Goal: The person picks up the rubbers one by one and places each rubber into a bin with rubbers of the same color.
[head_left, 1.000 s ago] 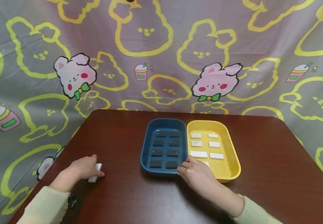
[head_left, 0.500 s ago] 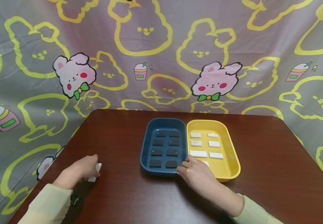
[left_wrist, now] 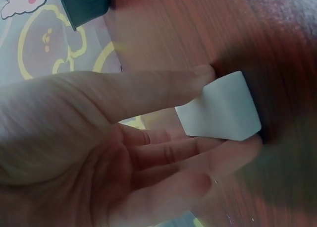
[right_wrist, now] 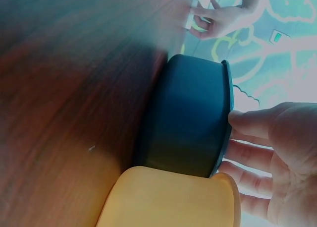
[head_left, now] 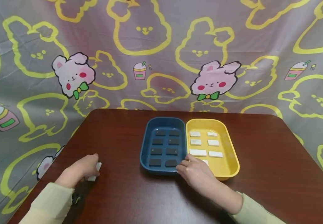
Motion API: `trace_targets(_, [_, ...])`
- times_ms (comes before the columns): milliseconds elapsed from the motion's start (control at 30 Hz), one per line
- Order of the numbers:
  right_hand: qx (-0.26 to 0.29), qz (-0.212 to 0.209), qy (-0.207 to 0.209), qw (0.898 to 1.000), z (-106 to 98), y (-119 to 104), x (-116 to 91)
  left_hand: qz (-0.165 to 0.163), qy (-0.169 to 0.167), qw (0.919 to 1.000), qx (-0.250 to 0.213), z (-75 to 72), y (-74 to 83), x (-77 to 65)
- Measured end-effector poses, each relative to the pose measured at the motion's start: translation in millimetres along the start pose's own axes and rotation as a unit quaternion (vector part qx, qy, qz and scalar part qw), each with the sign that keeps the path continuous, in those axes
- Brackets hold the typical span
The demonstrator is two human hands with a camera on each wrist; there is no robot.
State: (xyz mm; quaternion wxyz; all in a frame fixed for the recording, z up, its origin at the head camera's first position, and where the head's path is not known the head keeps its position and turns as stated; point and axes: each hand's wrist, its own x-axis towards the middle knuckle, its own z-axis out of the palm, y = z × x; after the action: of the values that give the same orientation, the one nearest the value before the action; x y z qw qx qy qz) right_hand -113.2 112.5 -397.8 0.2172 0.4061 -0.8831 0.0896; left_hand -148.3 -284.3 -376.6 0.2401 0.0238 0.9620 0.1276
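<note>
At the left of the table, my left hand (head_left: 84, 167) pinches a white rectangular block (left_wrist: 223, 110) between thumb and fingertips, close to the tabletop. Part of the block is covered by the hand in the head view. My right hand (head_left: 196, 171) grips the near rim of a blue tray (right_wrist: 188, 108) by its right corner, thumb on the outer side and fingers over the edge. Several dark flat blocks (head_left: 155, 162) lie in rows in this tray. Against it stands a yellow tray (head_left: 231, 168) with several white blocks (head_left: 215, 154); the right hand partly hides the nearest one.
Both trays stand side by side on a dark reddish-brown wooden table (head_left: 116, 133). Behind and to the left hangs a grey cloth (head_left: 161, 37) printed with cartoon figures, close to the table's far edge.
My left thumb and fingers have drawn together around the white block, which stays at about the same spot. My right hand keeps its place on the blue tray's rim.
</note>
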Motion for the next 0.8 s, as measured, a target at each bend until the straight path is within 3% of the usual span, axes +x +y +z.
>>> trace_targets(200, [0.001,-0.005,0.001,1.000,0.6,-0.2,0.7,0.021,0.016,0.9995,-0.014,-1.4,-0.5,1.1])
trace_targets(333, [0.000,-0.008,0.010,1.000,1.2,-0.1,-0.1,0.063,0.066,0.9956,0.023,-6.6,1.9,3.4])
trace_targets(567, [0.006,-0.005,-0.001,1.000,0.0,-0.2,0.7,0.120,0.165,0.9759,0.077,-15.4,10.5,6.3])
trace_targets(800, [0.038,0.011,-0.043,0.998,-17.9,4.5,-2.4,0.180,0.237,0.9493,0.099,-22.3,36.1,10.7])
